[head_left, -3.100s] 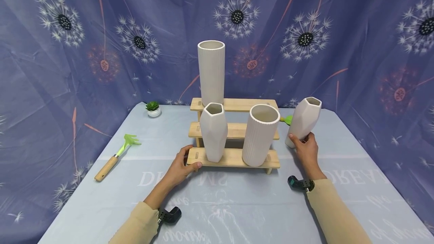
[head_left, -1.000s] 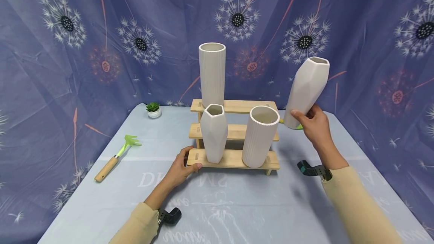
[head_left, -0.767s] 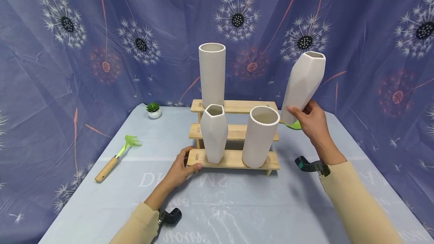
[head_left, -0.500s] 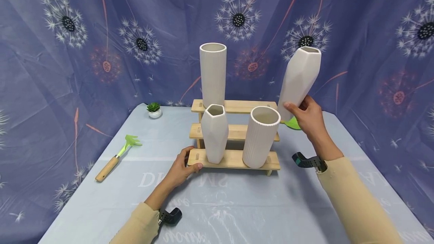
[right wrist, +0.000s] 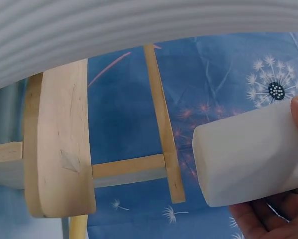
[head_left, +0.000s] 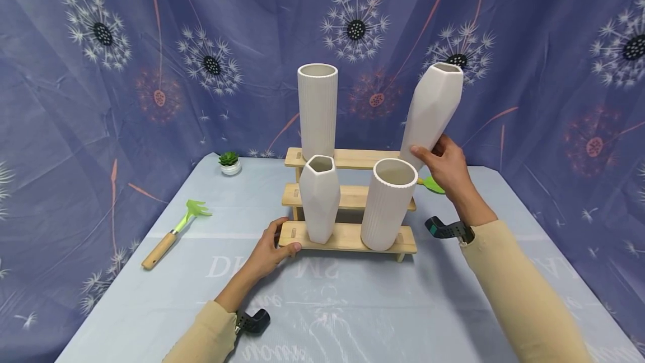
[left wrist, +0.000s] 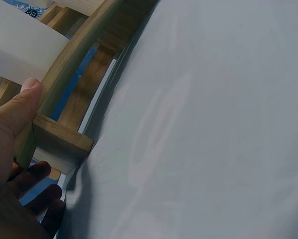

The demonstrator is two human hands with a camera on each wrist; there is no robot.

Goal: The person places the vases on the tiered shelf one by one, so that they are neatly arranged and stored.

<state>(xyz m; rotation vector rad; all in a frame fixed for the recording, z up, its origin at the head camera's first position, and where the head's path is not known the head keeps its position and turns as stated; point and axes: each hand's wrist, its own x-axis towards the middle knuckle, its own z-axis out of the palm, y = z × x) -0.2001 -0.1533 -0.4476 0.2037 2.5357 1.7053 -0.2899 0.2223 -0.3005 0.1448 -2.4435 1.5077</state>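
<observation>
My right hand (head_left: 448, 170) grips a white faceted vase (head_left: 432, 108) near its base. The vase leans to the right in the air, its lower end overlapping the right end of the top shelf in the head view. In the right wrist view, a gap separates its base (right wrist: 203, 167) from the wooden stand (right wrist: 165, 124). My left hand (head_left: 267, 251) holds the left end of the stand's lowest shelf (head_left: 347, 235), thumb on top and fingers below. That shelf carries another faceted vase (head_left: 319, 200) and a wide ribbed vase (head_left: 385, 209). A tall ribbed vase (head_left: 317, 113) stands on the top shelf's left.
On the left of the table lies a green hand rake (head_left: 176, 234) with a wooden handle. A small potted succulent (head_left: 229, 163) sits at the back left. Partly hidden behind the stand's right side is a green-bladed tool (head_left: 432, 185). A blue dandelion-print cloth (head_left: 242, 10) hangs behind.
My right hand has lifted the faceted vase off the table and carried it up and left toward the top shelf's right end. My left hand keeps its place on the stand.
</observation>
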